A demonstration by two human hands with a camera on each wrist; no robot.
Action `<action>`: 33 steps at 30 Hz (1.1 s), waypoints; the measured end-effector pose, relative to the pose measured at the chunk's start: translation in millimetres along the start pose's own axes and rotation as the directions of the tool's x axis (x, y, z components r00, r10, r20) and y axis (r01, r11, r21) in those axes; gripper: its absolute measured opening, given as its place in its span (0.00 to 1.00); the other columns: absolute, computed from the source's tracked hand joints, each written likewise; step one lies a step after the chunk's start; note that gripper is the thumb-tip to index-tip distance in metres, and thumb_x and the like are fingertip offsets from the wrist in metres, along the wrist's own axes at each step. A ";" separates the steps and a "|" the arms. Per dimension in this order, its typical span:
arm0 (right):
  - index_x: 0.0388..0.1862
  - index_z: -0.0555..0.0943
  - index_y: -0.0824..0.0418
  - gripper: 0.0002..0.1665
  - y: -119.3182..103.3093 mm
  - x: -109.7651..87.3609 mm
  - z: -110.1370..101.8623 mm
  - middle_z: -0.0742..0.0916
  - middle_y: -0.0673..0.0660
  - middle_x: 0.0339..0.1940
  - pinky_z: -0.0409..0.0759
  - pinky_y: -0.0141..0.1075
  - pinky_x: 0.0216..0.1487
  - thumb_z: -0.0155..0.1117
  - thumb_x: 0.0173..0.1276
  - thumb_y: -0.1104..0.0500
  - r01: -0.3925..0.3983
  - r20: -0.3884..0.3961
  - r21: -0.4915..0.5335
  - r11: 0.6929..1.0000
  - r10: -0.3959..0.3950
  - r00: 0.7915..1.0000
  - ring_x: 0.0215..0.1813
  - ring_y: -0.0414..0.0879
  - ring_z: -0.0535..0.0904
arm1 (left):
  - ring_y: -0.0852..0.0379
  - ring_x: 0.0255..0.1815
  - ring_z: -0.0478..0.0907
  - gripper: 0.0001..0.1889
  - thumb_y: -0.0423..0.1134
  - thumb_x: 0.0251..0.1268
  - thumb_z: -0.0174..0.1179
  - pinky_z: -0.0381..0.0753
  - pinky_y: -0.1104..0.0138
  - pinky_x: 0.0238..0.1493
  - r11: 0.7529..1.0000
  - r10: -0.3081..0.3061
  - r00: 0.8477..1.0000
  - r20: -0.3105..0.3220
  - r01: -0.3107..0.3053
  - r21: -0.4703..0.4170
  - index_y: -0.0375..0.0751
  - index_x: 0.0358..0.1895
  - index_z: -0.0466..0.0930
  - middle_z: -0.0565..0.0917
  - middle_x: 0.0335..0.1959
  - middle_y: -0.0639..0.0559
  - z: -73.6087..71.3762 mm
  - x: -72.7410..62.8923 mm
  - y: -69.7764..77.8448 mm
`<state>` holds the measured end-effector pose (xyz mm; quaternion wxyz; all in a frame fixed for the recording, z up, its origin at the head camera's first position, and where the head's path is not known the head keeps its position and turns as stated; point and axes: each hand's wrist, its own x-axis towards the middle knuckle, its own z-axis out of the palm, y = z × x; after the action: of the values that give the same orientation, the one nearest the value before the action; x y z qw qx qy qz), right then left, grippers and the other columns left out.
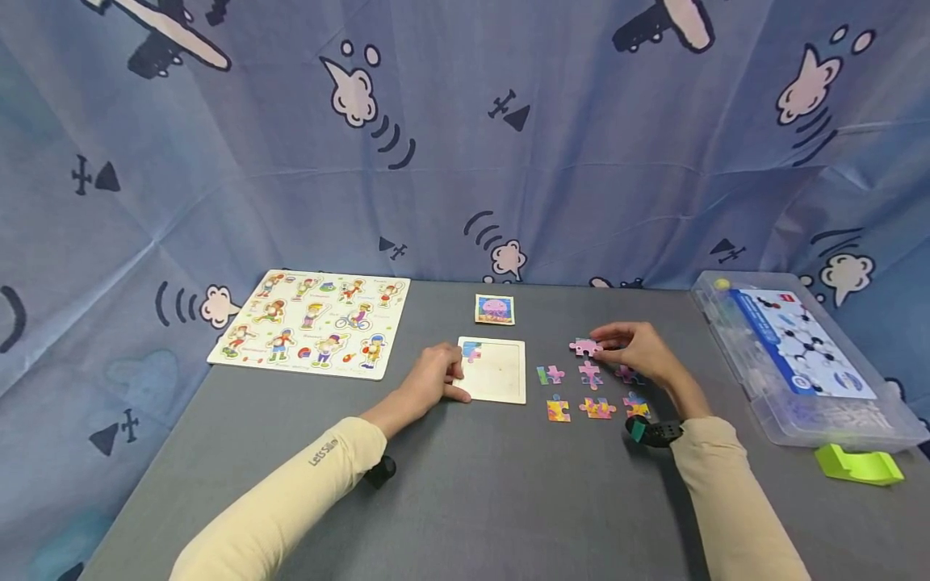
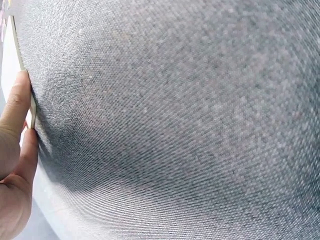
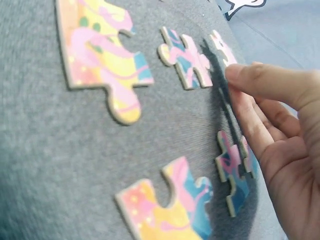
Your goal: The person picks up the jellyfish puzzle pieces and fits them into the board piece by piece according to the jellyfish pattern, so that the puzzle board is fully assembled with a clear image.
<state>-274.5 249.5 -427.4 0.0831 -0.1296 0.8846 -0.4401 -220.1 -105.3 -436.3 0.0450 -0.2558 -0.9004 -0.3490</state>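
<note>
A square wooden puzzle tray [image 1: 497, 379] lies in the middle of the table, with a blue and pink puzzle piece [image 1: 471, 353] in its upper left corner. My left hand [image 1: 433, 375] grips the tray's left side; thumb and finger meet the tray edge [image 2: 18, 47] in the left wrist view. At the right, thumb and forefinger of my right hand [image 1: 635, 349] pinch a pink jigsaw piece [image 1: 584, 347] by its right end. Below it lie several loose pieces, among them a pink one [image 1: 590, 374], a yellow one [image 1: 558, 410] and a yellow-pink one [image 3: 100, 47].
A small jellyfish picture card [image 1: 495, 309] lies behind the tray. To the far left is a white board of sports figures [image 1: 312, 323]. A clear plastic case [image 1: 806, 355] stands at the right, with a bright green holder [image 1: 859, 466] by its front corner. A patterned curtain [image 1: 450, 145] hangs behind.
</note>
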 end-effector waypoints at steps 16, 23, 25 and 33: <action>0.56 0.76 0.75 0.25 9.3 2.4 4.5 0.80 0.73 0.54 0.76 0.27 0.37 0.68 0.63 0.63 -0.022 0.005 0.114 0.993 0.021 1.000 0.39 0.33 0.79 | 0.60 0.24 0.62 0.20 0.34 0.35 0.79 0.66 0.73 0.25 0.999 -0.040 0.999 0.008 0.040 -0.031 0.33 0.22 0.72 0.69 0.22 0.48 0.9 -0.7 -0.7; 0.56 0.76 0.76 0.27 12.7 1.7 5.9 0.81 0.73 0.52 0.77 0.27 0.36 0.69 0.62 0.62 -0.014 -0.006 0.131 0.991 0.015 1.000 0.38 0.31 0.80 | 0.60 0.23 0.62 0.20 0.34 0.35 0.79 0.66 0.73 0.25 0.998 -0.050 0.999 0.011 0.050 -0.037 0.32 0.22 0.72 0.70 0.23 0.45 0.7 -1.2 0.6; 0.56 0.76 0.76 0.27 13.4 1.2 5.7 0.81 0.73 0.51 0.77 0.25 0.39 0.69 0.62 0.62 -0.003 -0.010 0.149 0.989 0.004 1.000 0.39 0.31 0.81 | 0.60 0.23 0.62 0.20 0.33 0.35 0.79 0.66 0.73 0.25 0.997 -0.056 0.998 0.015 0.057 -0.046 0.31 0.23 0.72 0.70 0.23 0.44 0.5 -1.5 1.2; 0.55 0.78 0.73 0.29 14.1 -0.8 6.9 0.83 0.65 0.52 0.76 0.25 0.41 0.71 0.61 0.55 -0.032 -0.057 0.162 0.986 0.041 0.998 0.41 0.29 0.79 | 0.60 0.23 0.61 0.20 0.31 0.35 0.78 0.68 0.74 0.25 0.995 -0.075 0.997 0.016 0.076 -0.072 0.30 0.23 0.72 0.70 0.23 0.43 -0.2 -2.0 3.3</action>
<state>-274.1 252.7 -442.8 0.0747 -0.0929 0.8504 -0.5124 -216.8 -104.2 -434.7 0.0166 -0.2255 -0.8965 -0.3810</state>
